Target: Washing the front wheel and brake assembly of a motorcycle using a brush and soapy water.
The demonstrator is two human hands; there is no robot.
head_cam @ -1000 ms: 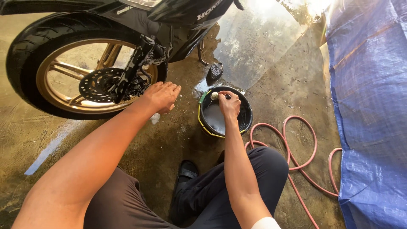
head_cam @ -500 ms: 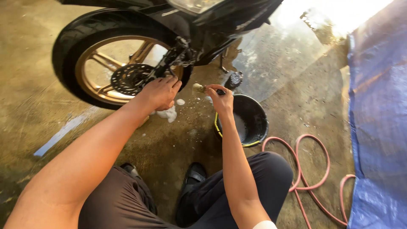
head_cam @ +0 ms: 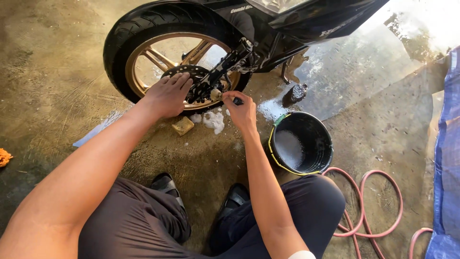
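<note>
here, right hand [head_cam: 242,111] around brush [head_cam: 225,97]

The concrete floor [head_cam: 62,57] is brown, stained and rough, with a wet, shining patch [head_cam: 354,67] toward the upper right where bright daylight glares. A blue tarpaulin [head_cam: 448,158] hangs along the right edge. A pink hose [head_cam: 371,206] lies looped on the floor beside it.
</note>
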